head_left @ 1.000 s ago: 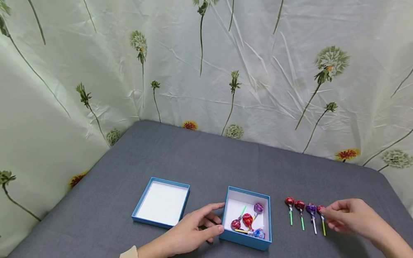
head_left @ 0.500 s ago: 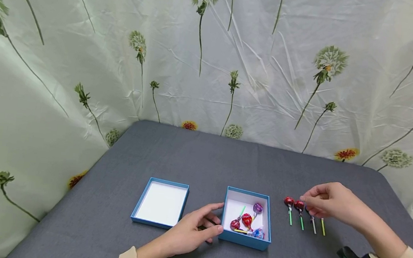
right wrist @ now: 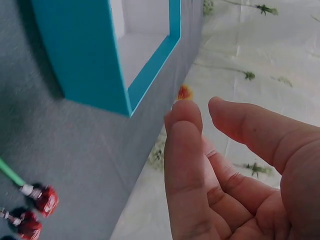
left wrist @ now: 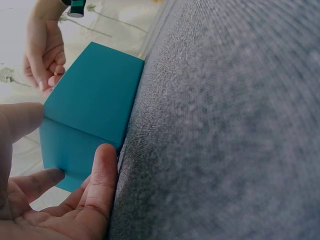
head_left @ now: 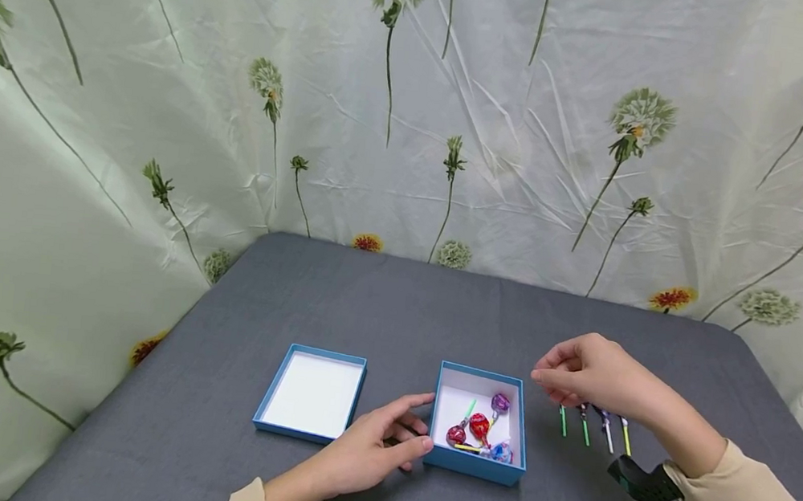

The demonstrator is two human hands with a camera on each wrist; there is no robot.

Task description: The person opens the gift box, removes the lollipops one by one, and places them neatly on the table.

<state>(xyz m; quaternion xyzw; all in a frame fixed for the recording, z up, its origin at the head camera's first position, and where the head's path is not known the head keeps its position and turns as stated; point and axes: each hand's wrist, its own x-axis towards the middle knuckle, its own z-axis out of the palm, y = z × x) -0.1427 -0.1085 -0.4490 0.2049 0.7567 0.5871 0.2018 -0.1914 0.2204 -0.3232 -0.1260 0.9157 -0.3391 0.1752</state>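
Four lollipops [head_left: 608, 436] lie side by side on the desk [head_left: 367, 304], right of the blue box [head_left: 474, 465]. Long axes roughly parallel; sticks toward the person, heads pointing away, hidden in the head view by the right hand [head_left: 600, 373]. Right hand: above the row's left end, fingers bent, slight gap between thumb and fingertips, holding nothing. Left hand [head_left: 375, 448]: fingers spread and relaxed, resting against the box's left side. Strip of desk separates row from box. Box: smooth walls, white interior, wrapped candies [head_left: 480, 426] inside at mixed angles. Shallow tray [head_left: 309, 395] lies left; desk covering grey, woven.
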